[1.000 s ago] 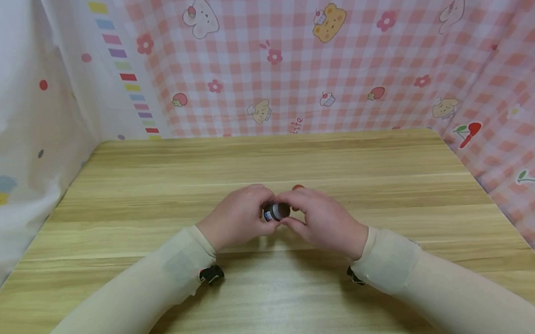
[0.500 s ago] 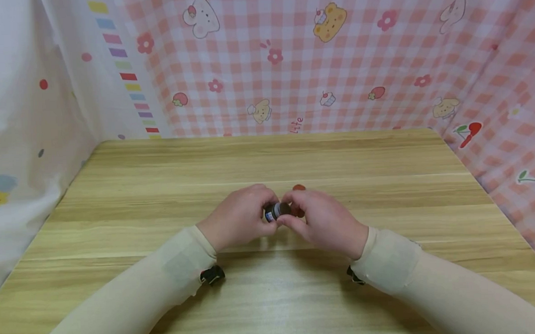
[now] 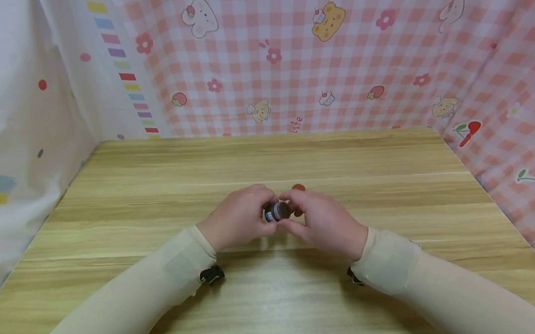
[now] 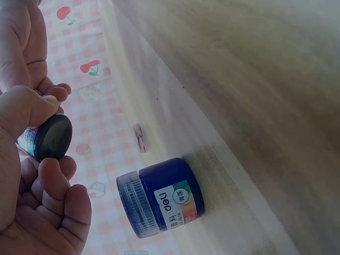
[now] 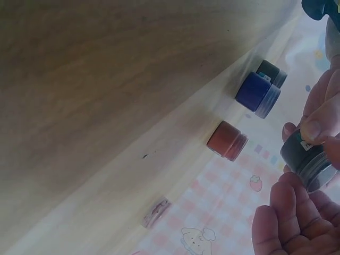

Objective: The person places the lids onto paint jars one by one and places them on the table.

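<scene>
My left hand (image 3: pixel 239 217) grips a small dark jar (image 3: pixel 277 212) between thumb and fingers; the jar is tilted, with its round end toward my right hand (image 3: pixel 327 223). My right thumb and fingertips curl round that end. In the left wrist view the dark jar (image 4: pixel 55 137) lies between thumb and fingers of my left hand (image 4: pixel 32 175). The right wrist view shows a clear, ridged cap part on the dark jar (image 5: pixel 300 154), near the bent fingers of my right hand (image 5: pixel 297 220). A reddish jar (image 3: pixel 298 187) stands just behind my right hand.
A blue jar (image 4: pixel 172 196) with a label stands on the wooden table (image 3: pixel 267 157). The right wrist view has the blue jar (image 5: pixel 257 93), another dark jar (image 5: pixel 272 71), the reddish jar (image 5: pixel 227 141) and a small clear object (image 5: pixel 155 211). Patterned cloth (image 3: pixel 245 58) surrounds the table.
My right fingers closed in round the dark jar's end, then spread slightly. The jar shifted a little; my left hand stayed nearly still.
</scene>
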`<state>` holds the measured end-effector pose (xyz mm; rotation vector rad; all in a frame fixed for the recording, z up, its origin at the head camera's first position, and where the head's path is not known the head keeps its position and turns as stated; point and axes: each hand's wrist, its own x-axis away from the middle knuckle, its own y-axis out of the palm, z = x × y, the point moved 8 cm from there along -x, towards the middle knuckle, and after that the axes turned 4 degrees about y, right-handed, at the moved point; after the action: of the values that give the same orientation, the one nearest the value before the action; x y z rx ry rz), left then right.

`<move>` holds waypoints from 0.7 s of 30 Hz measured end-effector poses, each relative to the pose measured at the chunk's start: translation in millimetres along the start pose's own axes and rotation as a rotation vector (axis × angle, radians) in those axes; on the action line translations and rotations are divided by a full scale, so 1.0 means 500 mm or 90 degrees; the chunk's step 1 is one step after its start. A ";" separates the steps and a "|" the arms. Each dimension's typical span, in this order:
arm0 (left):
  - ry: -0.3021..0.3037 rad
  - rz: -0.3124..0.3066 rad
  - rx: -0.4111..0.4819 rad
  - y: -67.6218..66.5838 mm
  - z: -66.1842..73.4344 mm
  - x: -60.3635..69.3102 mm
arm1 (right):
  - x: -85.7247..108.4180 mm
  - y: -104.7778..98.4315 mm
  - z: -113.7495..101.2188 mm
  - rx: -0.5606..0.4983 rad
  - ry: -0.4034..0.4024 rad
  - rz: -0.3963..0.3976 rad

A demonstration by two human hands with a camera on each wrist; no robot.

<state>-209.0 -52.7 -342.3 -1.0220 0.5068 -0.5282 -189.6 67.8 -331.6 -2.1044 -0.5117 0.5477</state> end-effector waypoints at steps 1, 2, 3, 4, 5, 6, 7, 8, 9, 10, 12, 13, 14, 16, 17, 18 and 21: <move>0.001 0.002 -0.001 0.000 0.000 0.000 | 0.001 0.000 -0.002 0.001 -0.009 0.004; 0.003 0.003 -0.002 -0.001 0.000 -0.001 | 0.001 -0.001 -0.003 -0.001 -0.017 0.007; 0.005 0.004 -0.001 -0.001 -0.001 -0.001 | 0.002 -0.001 -0.004 -0.003 -0.024 0.010; 0.007 0.005 0.000 -0.002 0.000 -0.002 | 0.002 -0.002 -0.005 -0.003 -0.030 0.013; 0.008 0.005 0.004 -0.002 -0.001 -0.002 | 0.002 -0.003 -0.006 -0.003 -0.032 0.014; 0.007 0.004 0.009 -0.002 -0.001 -0.002 | 0.002 -0.003 -0.006 0.002 -0.035 0.016; 0.006 0.004 0.016 -0.002 -0.003 -0.002 | 0.002 -0.005 -0.006 0.007 -0.035 0.018; 0.002 0.004 0.024 -0.001 -0.004 -0.003 | 0.002 -0.006 -0.005 0.011 -0.033 0.020; 0.000 0.005 0.032 -0.001 -0.005 -0.003 | 0.002 -0.007 -0.004 0.011 -0.030 0.021; -0.001 0.007 0.039 -0.001 -0.006 -0.003 | 0.002 -0.008 -0.003 0.013 -0.026 0.021; -0.004 0.012 0.051 -0.001 -0.007 -0.004 | 0.002 -0.009 0.000 0.015 -0.015 0.023; -0.004 0.015 0.052 -0.002 -0.007 -0.004 | 0.001 -0.010 0.002 0.010 -0.008 0.021; -0.003 0.016 0.053 -0.002 -0.006 -0.004 | 0.001 -0.010 0.003 0.008 -0.001 0.020; -0.003 0.018 0.053 -0.004 -0.004 -0.004 | -0.001 -0.010 0.006 0.004 0.012 0.014; -0.005 0.017 0.052 -0.004 -0.004 -0.004 | -0.001 -0.009 0.007 0.001 0.018 0.011; -0.007 0.016 0.050 -0.003 -0.004 -0.004 | -0.002 -0.009 0.008 0.001 0.023 0.008; -0.015 0.011 0.046 -0.003 -0.002 -0.004 | -0.002 -0.009 0.012 0.001 0.039 0.002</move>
<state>-211.1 -52.8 -340.9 -0.9532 0.4719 -0.5146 -194.6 73.7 -330.9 -2.1137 -0.4736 0.4836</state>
